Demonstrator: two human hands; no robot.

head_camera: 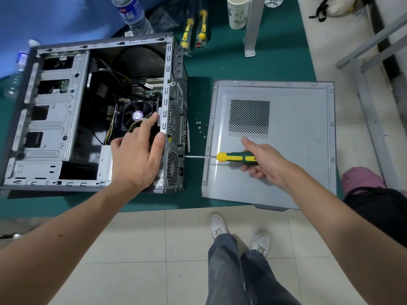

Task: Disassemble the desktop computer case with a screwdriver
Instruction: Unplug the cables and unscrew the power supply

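An open grey computer case [55, 119] lies on its side on the green table, its fan and cables exposed. My left hand [136, 155] rests on the case's rear edge, fingers straight, over the power supply corner. My right hand [262, 160] grips a green and yellow screwdriver [233, 158]. Its shaft runs left, with the tip at the rear panel [175, 164] beside the power supply grille. The removed side panel [286, 150] lies flat under my right hand.
Several loose screws [200, 128] lie between case and panel. Two packaged screwdrivers [195, 31], a water bottle [133, 15] and a paper cup [237, 12] stand at the back. A metal post [252, 27] rises behind the panel. A bottle [18, 69] lies at far left.
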